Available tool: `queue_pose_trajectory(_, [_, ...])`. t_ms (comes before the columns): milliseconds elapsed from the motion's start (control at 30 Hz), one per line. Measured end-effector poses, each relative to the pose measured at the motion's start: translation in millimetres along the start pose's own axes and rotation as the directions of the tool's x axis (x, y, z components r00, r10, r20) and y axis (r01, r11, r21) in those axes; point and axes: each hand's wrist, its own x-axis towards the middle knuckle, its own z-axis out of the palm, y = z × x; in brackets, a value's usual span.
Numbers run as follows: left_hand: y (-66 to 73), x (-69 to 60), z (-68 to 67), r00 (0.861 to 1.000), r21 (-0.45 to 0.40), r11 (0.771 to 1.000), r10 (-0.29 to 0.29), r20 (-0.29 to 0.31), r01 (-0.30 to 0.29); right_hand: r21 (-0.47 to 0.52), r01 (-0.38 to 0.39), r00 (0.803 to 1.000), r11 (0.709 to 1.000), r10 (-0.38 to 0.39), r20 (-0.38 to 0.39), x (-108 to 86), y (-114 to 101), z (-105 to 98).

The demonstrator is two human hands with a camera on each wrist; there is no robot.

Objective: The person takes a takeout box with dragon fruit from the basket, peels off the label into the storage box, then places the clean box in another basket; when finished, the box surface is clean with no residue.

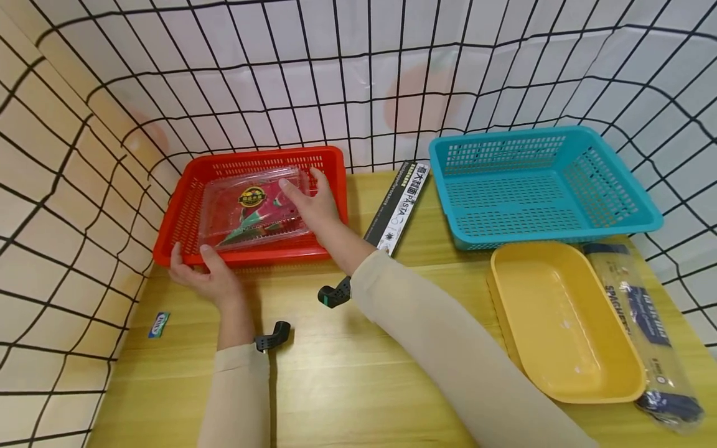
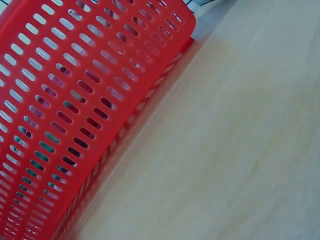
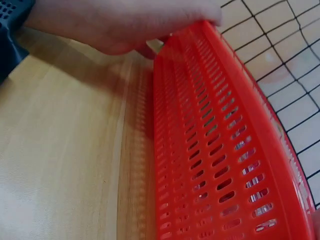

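Note:
A red plastic basket (image 1: pixel 269 254) stands on the table at the back left. Inside it lies a clear plastic fruit box (image 1: pixel 224 205) with a dark pink and green printed label and a round yellow-black emblem. My left hand (image 1: pixel 210 280) grips the basket's front left corner; in the right wrist view its thumb lies over the rim and other fingers show below. My right hand (image 1: pixel 322 208) holds the right end of the fruit box, thumb on the lid; its other fingers are partly hidden. Slotted basket wall (image 2: pixel 75 100) fills much of the left wrist view.
Right of the red basket lies a black-and-white pasta box (image 1: pixel 398 208). A teal basket (image 1: pixel 546 235), a yellow tub (image 1: pixel 504 311) and a spaghetti bag (image 1: pixel 644 323) are at the right. A small green-white packet (image 1: pixel 159 325) lies left. Black wire mesh (image 1: pixel 370 96) borders the table.

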Motion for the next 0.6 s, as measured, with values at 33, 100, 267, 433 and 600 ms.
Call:
queue_pose_trajectory(33, [-3.9, 2.2, -1.3, 1.0, 0.003, 1.0, 0.004, 0.0, -0.004, 0.009, -0.02, 1.0, 1.0, 0.02, -0.001, 1.8, 0, 1])
queue_pose_trajectory(100, [-8.8, 5.2, -2.7, 1.0, 0.006, 1.0, 0.005, 0.0, -0.005, 0.028, -0.059, 0.998, 0.998, 0.058, 0.006, 4.8, 1, 2])
queue_pose_trajectory(267, [-19.4, 6.2, -4.7, 1.0, 0.012, 1.0, 0.026, 0.017, -0.026, -0.008, -0.13, 0.991, 0.991, 0.13, 0.035, 7.7, 3, 3])
queue_pose_trajectory(433, [-17.7, 5.3, -4.9, 0.998, 0.011, 0.998, 0.062, 0.024, -0.062, -0.038, -0.168, 0.984, 0.985, 0.17, 0.05, 9.7, 4, 6])
queue_pose_trajectory(600, [-4.2, 0.8, -3.0, 0.999, 0.02, 0.999, 0.029, 0.018, -0.029, -0.055, -0.21, 0.976, 0.976, 0.213, 0.05, 10.8, 3, 7])
